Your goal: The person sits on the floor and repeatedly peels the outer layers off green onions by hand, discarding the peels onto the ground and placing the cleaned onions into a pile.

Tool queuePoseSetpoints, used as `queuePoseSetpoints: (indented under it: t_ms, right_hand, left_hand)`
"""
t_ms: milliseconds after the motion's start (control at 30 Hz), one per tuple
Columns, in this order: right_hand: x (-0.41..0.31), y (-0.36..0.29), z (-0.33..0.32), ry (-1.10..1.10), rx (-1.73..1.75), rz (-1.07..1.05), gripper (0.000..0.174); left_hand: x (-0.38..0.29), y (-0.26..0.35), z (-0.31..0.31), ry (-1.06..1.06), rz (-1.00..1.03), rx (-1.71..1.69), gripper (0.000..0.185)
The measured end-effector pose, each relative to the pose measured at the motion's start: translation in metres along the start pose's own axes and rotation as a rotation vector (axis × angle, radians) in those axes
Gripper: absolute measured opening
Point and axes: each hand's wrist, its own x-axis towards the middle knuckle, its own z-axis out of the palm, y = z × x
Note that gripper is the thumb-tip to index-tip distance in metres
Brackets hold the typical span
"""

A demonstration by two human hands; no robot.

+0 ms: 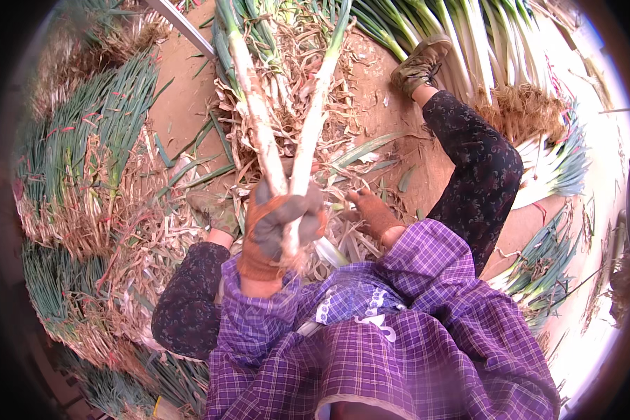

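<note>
My left hand (281,226), in an orange glove with a grey coated palm, is closed around the lower white parts of two Welsh onions. The left-hand stalk (260,118) has brown, loose outer skin; the right-hand stalk (315,115) looks whiter, and its root end shows below my fingers. They spread apart in a V towards the top of the view. My right hand (375,212), gloved in orange too, is low over the litter of dry leaves, fingers spread; a pale leaf piece lies near its fingertips, and I cannot tell if it touches it.
Peeled white onions (467,47) with brown roots lie at the upper right beside my shoe (422,60). Unpeeled bundles (97,136) line the left side. Dry leaf peelings (289,68) cover the ground between my legs. More onions (546,273) lie at right. A metal bar (181,26) juts in at the top.
</note>
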Motion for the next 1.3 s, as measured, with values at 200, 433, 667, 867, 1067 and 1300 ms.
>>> queuePoseSetpoints:
  t_ms: [200, 433, 667, 867, 1067, 1300]
  right_hand:
    - [-0.012, 0.006, -0.021, 0.234, 0.554, -0.05, 0.041]
    - [0.003, 0.013, -0.005, 0.118, 0.357, -0.266, 0.036]
    - [-0.021, -0.029, -0.073, 0.021, 1.835, -0.101, 0.034]
    - [-0.045, -0.055, -0.129, -0.006, 1.948, -0.361, 0.054]
    - [0.013, -0.027, -0.099, 0.184, 1.525, 0.04, 0.046]
    - [0.029, 0.0, 0.003, 0.237, 1.293, -0.384, 0.034]
  left_hand:
    - [0.03, -0.121, -0.02, 0.197, -0.188, 0.51, 0.059]
    - [0.02, -0.099, -0.059, -0.252, -0.485, 1.175, 0.032]
    - [0.121, -0.117, -0.115, 0.472, -0.135, 1.31, 0.064]
    - [0.149, -0.15, -0.135, 0.43, -0.283, 1.174, 0.05]
    - [0.106, -0.005, -0.103, 0.201, -0.048, 0.287, 0.023]
    - [0.039, -0.071, -0.043, 0.133, -0.266, 0.533, 0.041]
